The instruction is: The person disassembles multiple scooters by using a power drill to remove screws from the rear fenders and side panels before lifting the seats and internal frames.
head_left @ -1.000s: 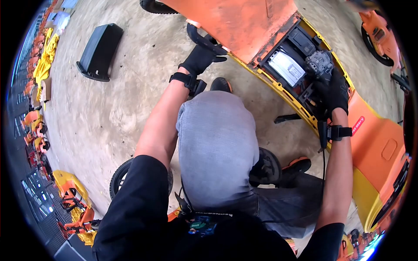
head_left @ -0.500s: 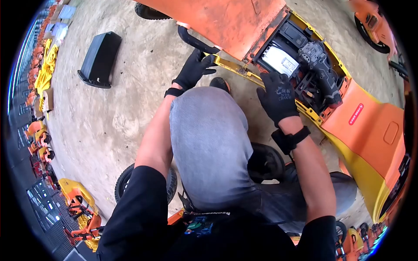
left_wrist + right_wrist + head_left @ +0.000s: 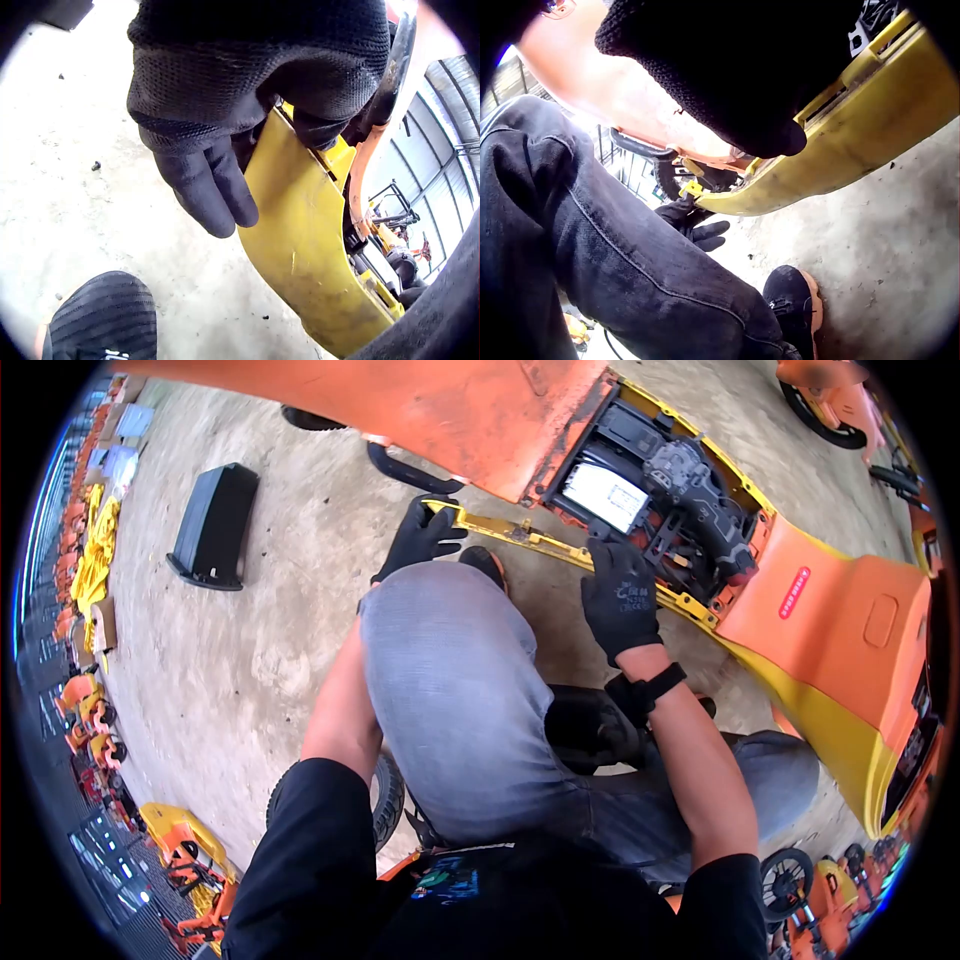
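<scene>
A long yellow side panel runs along the open bay of an orange vehicle body. My gloved left hand grips its far left end; in the left wrist view, the thumb and fingers of that hand pinch the yellow panel, with two fingers hanging below. Farther right, my gloved right hand holds the panel's upper edge; the right wrist view has a dark fingertip over the yellow panel, other fingers hidden. A grey-black power tool lies in the bay beside a silver labelled box.
A black case lies on the concrete floor at the left. A black curved bar sticks out near my left hand. Wheels, shoes and my bent knee are close below. Other orange vehicles stand around the edges.
My right hand has let go of the power tool and moved left to the yellow panel. My left hand has moved from the black curved bar to the panel's end. The whole view has shifted.
</scene>
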`<state>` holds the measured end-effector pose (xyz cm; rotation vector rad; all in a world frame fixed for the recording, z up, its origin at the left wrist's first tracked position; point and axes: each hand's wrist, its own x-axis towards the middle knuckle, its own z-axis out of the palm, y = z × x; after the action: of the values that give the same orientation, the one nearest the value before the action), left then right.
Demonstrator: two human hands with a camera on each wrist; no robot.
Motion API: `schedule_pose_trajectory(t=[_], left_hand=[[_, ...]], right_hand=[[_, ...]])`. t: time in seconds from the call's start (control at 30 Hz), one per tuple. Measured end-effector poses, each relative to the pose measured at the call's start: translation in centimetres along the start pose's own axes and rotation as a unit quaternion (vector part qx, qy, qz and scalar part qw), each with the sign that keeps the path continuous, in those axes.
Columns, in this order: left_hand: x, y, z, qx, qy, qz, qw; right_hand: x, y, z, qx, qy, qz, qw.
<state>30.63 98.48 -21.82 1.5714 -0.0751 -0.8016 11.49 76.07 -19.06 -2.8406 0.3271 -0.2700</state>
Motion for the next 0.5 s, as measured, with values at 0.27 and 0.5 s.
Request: schedule_pose_trajectory(t=[0.27,0.5], left_hand=[[0.9,-0.7,0.5,0.004,0.033,-0.010,0.999],[1.6,-0.9,0.3,-0.008,0.029,0.003,1.000]], right_hand=[[-1.3,0.9,-0.7,-0.074,0.001,0.077,0.994],[-1.4,2.4,-0.4,-0.087,-0.012,0.048,0.995]])
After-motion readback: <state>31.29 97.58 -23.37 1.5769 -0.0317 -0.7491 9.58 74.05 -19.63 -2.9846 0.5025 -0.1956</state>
